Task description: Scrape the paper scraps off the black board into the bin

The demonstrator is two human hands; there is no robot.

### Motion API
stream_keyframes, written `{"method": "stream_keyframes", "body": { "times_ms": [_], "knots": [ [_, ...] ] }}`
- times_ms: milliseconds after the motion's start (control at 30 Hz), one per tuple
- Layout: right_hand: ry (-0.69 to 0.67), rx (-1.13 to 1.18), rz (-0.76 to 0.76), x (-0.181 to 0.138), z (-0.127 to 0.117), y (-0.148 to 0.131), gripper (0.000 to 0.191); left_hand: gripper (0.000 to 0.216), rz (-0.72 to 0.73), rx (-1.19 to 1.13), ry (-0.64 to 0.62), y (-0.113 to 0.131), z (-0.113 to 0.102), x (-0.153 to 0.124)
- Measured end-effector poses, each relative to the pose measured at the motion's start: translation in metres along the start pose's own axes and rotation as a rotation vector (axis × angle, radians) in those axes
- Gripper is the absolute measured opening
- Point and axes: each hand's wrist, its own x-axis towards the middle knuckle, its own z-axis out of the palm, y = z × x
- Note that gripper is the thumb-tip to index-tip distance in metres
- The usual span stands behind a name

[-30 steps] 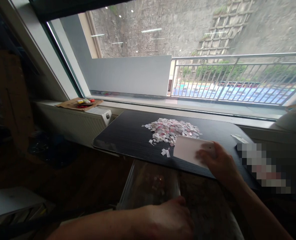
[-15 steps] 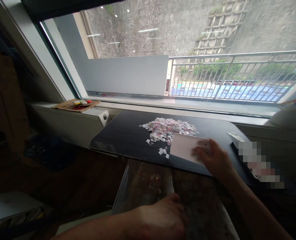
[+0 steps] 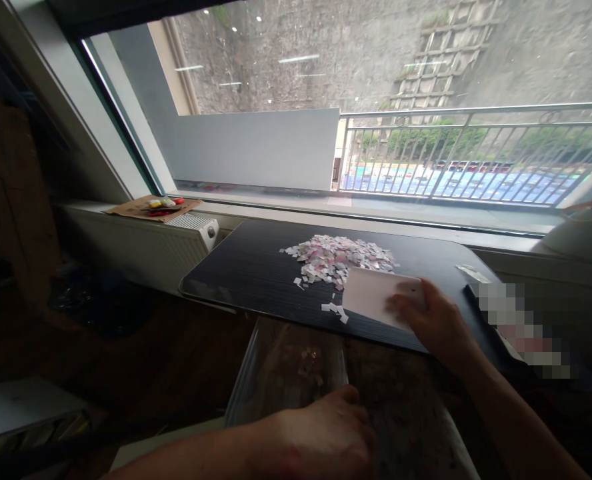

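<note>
A heap of small white and pink paper scraps (image 3: 337, 256) lies on a dark table (image 3: 256, 273) by the window. My right hand (image 3: 433, 321) grips a white flat card (image 3: 371, 300) laid on the table, its edge against a few loose scraps (image 3: 335, 309) near the front rim. My left hand (image 3: 326, 437) is closed round the rim of a clear plastic bag (image 3: 286, 370) held below the table's front edge. Some scraps show inside the bag.
A white radiator (image 3: 191, 230) stands left of the table, with a brown cardboard piece (image 3: 149, 209) and coloured bits on the sill. A pixelated patch (image 3: 519, 320) covers the table's right end. A white object (image 3: 583, 237) sits far right. A pale box (image 3: 21, 407) lies low left.
The card in my right hand has pushed a few loose scraps closer to the table's front edge. My left hand has stayed on the bag.
</note>
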Motion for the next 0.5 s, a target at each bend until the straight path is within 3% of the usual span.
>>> {"method": "stream_keyframes", "body": {
  "times_ms": [267,500],
  "knots": [
    [0.081,-0.137,-0.015,-0.004,-0.023,0.01,0.024,0.02,0.008,-0.016,0.064,0.0,-0.002,-0.012],
    [-0.033,0.03,0.083,-0.008,-0.022,0.017,0.031,0.015,-0.055,-0.012,0.05,-0.001,0.001,-0.024]
  ]
}}
